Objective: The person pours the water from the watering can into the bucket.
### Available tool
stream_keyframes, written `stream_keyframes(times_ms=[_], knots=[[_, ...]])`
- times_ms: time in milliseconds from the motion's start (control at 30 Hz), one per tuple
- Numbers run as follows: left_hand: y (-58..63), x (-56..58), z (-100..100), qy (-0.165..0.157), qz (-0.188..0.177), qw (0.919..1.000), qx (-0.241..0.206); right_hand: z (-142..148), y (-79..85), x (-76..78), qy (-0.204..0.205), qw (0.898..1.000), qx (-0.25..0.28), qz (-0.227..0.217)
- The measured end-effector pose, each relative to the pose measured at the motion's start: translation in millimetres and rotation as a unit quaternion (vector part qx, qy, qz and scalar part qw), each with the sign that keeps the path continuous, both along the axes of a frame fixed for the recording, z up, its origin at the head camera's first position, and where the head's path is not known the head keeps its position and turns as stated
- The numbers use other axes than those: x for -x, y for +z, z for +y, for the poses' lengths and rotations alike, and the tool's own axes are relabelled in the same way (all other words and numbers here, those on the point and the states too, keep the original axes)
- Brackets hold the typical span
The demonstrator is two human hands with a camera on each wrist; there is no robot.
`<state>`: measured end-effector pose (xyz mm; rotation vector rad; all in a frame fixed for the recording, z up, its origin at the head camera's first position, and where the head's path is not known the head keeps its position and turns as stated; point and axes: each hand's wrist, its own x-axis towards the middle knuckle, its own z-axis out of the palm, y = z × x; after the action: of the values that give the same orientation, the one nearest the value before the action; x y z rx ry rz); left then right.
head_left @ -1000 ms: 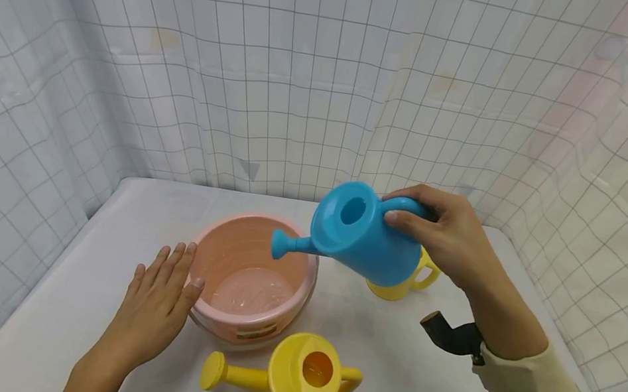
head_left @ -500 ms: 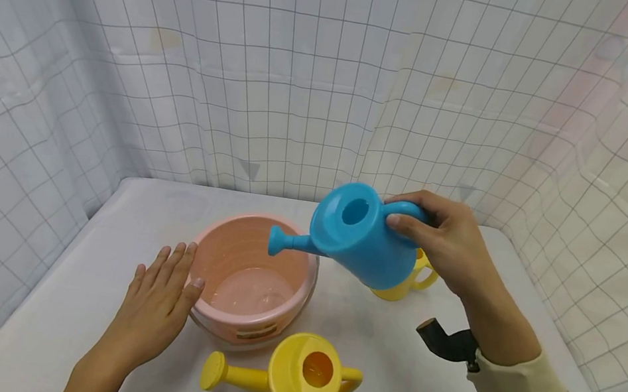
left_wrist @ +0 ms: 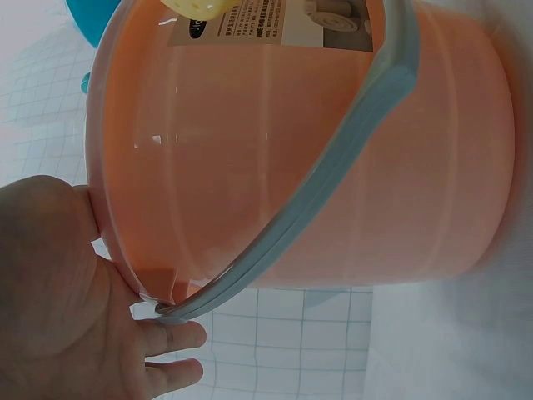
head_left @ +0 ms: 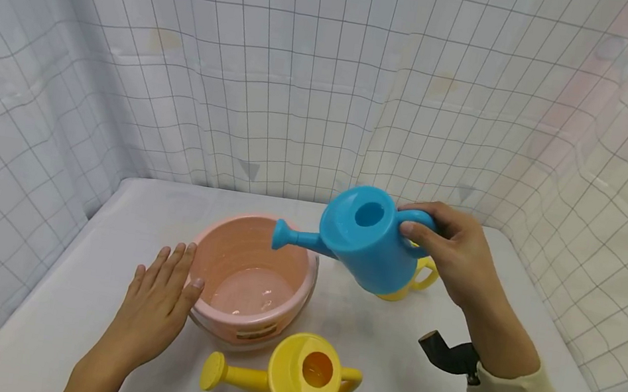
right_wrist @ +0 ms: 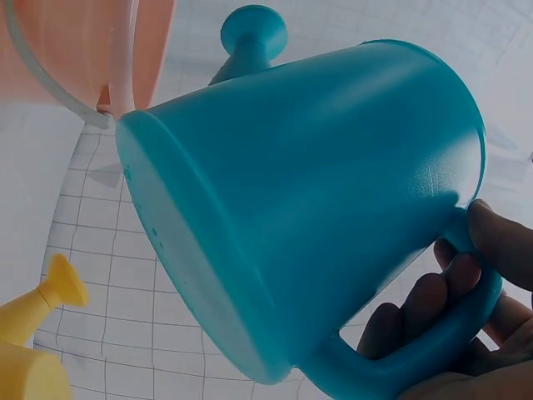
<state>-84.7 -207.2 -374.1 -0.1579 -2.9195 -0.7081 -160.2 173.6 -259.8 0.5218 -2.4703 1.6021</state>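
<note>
Blue can (head_left: 372,251) hangs tilted in the air, its body to the right of the bucket (head_left: 286,316) and its spout reaching over the bucket's rim. The right hand (head_left: 451,249) grasps its handle, fingers curled through the loop. At the bucket's left side, the left hand (head_left: 156,308) touches the rim with its fingers extended, grasping nothing. Bright glints show on the bucket's bottom, and a grey bail (left_wrist: 333,154) hangs along its wall.

On the tabletop (head_left: 64,301), 1 yellow can (head_left: 296,381) stands in front of the bucket. To the bucket's right, 1 yellow vessel (head_left: 401,293) is mostly hidden. Gridded cloth (head_left: 329,91) hangs behind the bucket.
</note>
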Motion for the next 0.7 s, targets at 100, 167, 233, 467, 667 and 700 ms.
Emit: stream_keyframes(times_ms=[100,167,233,467,667,700], knots=[[-0.2,0.1,0,0.000,-0.004,1.0000,-0.001,2,-3.8,-1.4,-0.010,1.000,0.012,0.006],[-0.3,0.0,0,0.000,-0.007,1.0000,-0.002,2,-6.3,-2.3,-0.016,1.000,0.022,0.009],[-0.4,0.0,0,0.000,-0.009,1.0000,-0.002,3,-9.1,-3.2,-0.022,0.999,0.029,0.009],[-0.4,0.0,0,-0.002,-0.007,1.0000,-0.003,7,-18.7,-7.0,-0.034,0.997,0.070,0.000],[-1.1,0.5,0,0.000,-0.001,1.0000,-0.003,11,-27.6,-10.4,-0.033,0.994,0.105,0.006],[-1.1,0.6,0,0.000,0.000,1.0000,-0.004,12,-29.3,-11.0,-0.032,0.993,0.113,0.005]])
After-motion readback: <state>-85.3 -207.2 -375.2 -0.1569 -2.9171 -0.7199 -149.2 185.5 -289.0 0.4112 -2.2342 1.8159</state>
